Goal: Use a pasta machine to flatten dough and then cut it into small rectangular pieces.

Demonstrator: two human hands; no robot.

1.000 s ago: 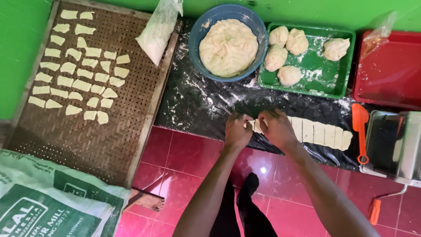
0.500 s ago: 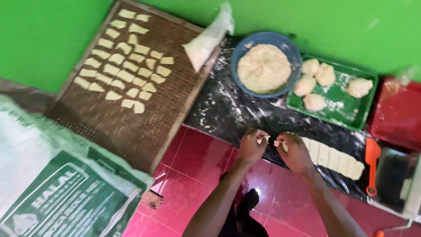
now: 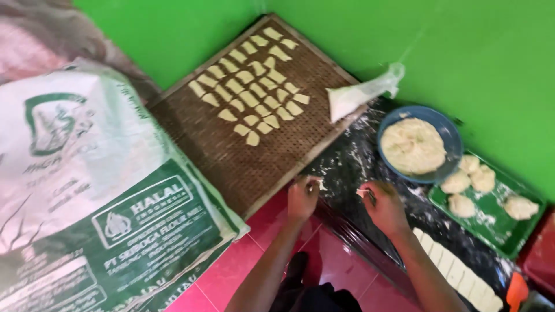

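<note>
Pinching small dough pieces, both hands [image 3: 303, 196] [image 3: 383, 207] grip beside the woven tray [image 3: 243, 162] and flour sack [image 3: 104, 190].

We see the scene in bright, even light with no single source showing. The green wall [image 3: 474, 63] glows saturated and flat. Shadows are soft; a faint one lies under the plastic bag [image 3: 361, 95]. The dark floured slab [image 3: 358, 162] gives a dull sheen. Motion blur smears everything slightly, most on the big sack [image 3: 98, 196] and the upper left corner. Both hands, left hand [image 3: 302, 198] and right hand [image 3: 384, 208], look soft-edged.
</note>
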